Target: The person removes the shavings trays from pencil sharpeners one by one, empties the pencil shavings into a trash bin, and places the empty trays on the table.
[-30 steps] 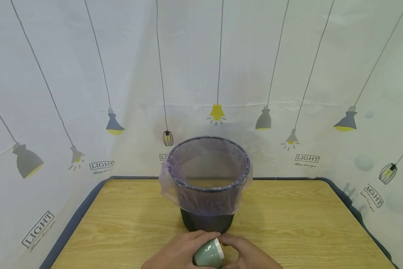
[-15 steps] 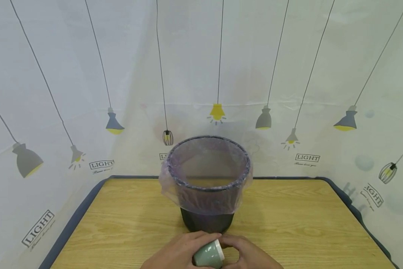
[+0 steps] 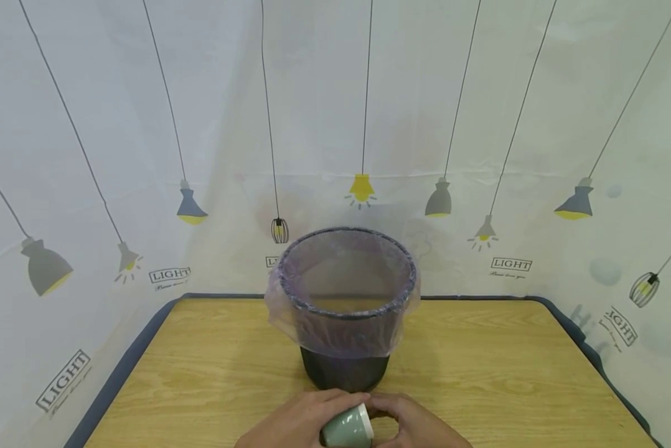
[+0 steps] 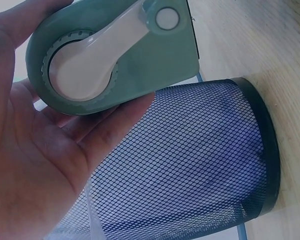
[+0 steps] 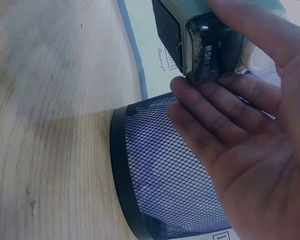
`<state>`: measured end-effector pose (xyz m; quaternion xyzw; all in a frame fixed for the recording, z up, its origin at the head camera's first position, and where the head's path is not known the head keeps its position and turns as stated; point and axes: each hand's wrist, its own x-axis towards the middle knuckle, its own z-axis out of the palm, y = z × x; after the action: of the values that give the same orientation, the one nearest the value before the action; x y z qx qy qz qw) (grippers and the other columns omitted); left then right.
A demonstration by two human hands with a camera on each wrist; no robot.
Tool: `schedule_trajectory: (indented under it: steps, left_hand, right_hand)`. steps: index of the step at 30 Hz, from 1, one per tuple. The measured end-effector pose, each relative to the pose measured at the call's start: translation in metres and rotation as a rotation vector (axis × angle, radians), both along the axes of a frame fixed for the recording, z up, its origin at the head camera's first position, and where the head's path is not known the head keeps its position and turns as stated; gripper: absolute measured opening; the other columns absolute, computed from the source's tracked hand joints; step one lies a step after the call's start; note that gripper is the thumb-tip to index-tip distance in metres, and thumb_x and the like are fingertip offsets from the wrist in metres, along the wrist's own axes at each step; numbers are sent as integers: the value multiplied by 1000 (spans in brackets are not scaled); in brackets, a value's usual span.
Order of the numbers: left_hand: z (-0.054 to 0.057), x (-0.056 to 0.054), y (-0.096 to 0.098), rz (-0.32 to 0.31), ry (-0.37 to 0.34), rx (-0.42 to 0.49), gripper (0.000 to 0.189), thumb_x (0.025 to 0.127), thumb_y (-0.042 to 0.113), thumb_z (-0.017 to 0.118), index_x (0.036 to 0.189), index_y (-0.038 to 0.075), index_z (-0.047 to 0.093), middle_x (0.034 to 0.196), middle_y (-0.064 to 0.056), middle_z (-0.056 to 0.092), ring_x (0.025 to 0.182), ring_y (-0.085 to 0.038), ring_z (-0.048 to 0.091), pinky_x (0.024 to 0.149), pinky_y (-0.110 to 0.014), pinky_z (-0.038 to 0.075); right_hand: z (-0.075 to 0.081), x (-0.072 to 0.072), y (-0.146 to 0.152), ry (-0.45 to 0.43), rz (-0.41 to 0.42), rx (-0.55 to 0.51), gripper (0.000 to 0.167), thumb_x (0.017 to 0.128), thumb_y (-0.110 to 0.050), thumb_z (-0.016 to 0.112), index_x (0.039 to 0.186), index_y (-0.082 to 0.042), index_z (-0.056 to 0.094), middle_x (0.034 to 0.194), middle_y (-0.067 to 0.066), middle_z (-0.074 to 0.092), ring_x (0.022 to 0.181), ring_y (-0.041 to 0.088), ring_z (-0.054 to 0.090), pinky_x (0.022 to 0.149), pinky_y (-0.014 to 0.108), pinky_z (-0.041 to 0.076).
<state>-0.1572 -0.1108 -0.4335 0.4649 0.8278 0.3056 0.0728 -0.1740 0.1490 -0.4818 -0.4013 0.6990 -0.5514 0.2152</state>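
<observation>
A green crank pencil sharpener (image 3: 348, 429) is held between both hands at the bottom of the head view. My left hand (image 3: 296, 420) grips it, thumb over one side and fingers beneath. Its pale crank handle (image 4: 122, 37) faces the left wrist camera, lying along the green body. From the other side my right hand (image 3: 422, 424) holds the sharpener, thumb on top and fingertips against its lower edge. The right wrist view shows a dark see-through drawer (image 5: 210, 52) with light bits, perhaps shavings, inside. No pencil shows in any view.
Just beyond the hands stands a black mesh wastebasket (image 3: 343, 371), lined with a thin purple bag (image 3: 347, 339) folded over its rim. It rests on a wood-grain table (image 3: 201, 373). A white backdrop (image 3: 324, 112) printed with lamps surrounds the table's back and sides.
Both hands and the sharpener have dropped very slightly in the head view. The grip looks the same, and the wastebasket has not moved.
</observation>
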Motion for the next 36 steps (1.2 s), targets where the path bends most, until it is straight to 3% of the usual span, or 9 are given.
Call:
schedule_trajectory:
  steps: [14, 23, 36]
  left_hand:
    - [-2, 2, 0, -44, 13, 10, 71, 93, 45, 67, 153, 19, 39, 137, 0, 59, 113, -3, 57, 90, -24, 51]
    - [-6, 1, 1, -83, 17, 47, 71, 94, 41, 67, 153, 16, 38, 137, -3, 59, 114, -5, 58, 92, -24, 51]
    - [-2, 1, 1, -75, 44, 26, 70, 94, 44, 66, 153, 17, 38, 138, -4, 58, 115, -7, 57, 92, -25, 51]
  right_hand:
    - [0, 5, 0, -116, -5, 32, 44, 96, -18, 66, 139, -21, 57, 135, 0, 62, 123, 18, 58, 105, 27, 42]
    - [-1, 4, 1, -115, 8, 23, 46, 96, -17, 67, 140, -21, 56, 137, 1, 60, 125, 19, 57, 107, 30, 42]
    - [-1, 5, 3, -41, -36, 15, 48, 94, -14, 68, 140, -22, 56, 134, 1, 62, 124, 17, 56, 105, 31, 43]
